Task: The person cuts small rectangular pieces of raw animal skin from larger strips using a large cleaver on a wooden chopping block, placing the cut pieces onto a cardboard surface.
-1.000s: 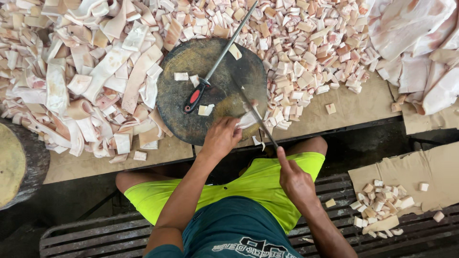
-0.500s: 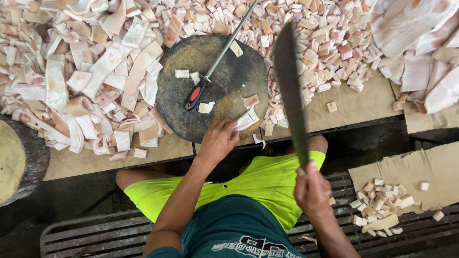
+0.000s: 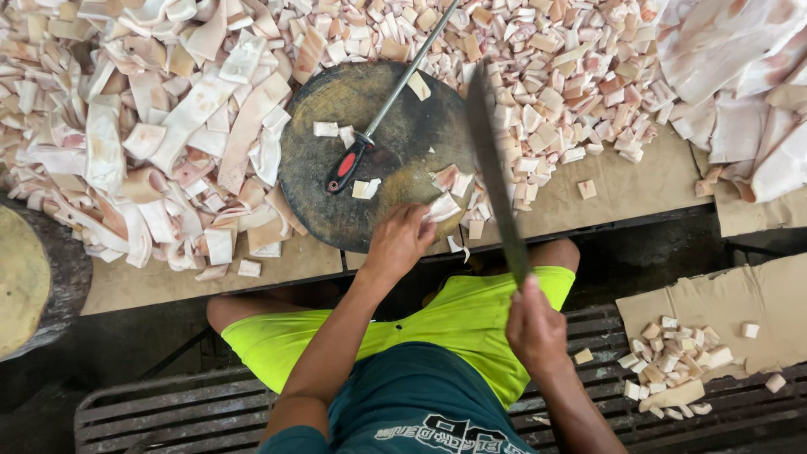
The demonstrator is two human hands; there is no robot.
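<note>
My right hand point(image 3: 535, 328) grips a long dark cleaver point(image 3: 494, 172), whose blade is raised over the right side of the round dark chopping block point(image 3: 395, 160). My left hand point(image 3: 402, 241) rests on the block's near edge, its fingers on a pale strip of pork skin point(image 3: 444, 206). A few cut squares lie on the block. A sharpening steel with a red and black handle point(image 3: 346, 166) lies slanted across the block.
Long strips of skin are heaped to the left point(image 3: 151, 143). Small cut pieces are piled behind and right of the block point(image 3: 555, 76). Large slabs lie at the far right point(image 3: 740, 92). Cardboard with more cut pieces point(image 3: 672, 353) sits low right. A second block's edge point(image 3: 34, 277) shows at left.
The cleaver went from low on the block to raised high and stays raised. My left hand has slid a little forward on the strip.
</note>
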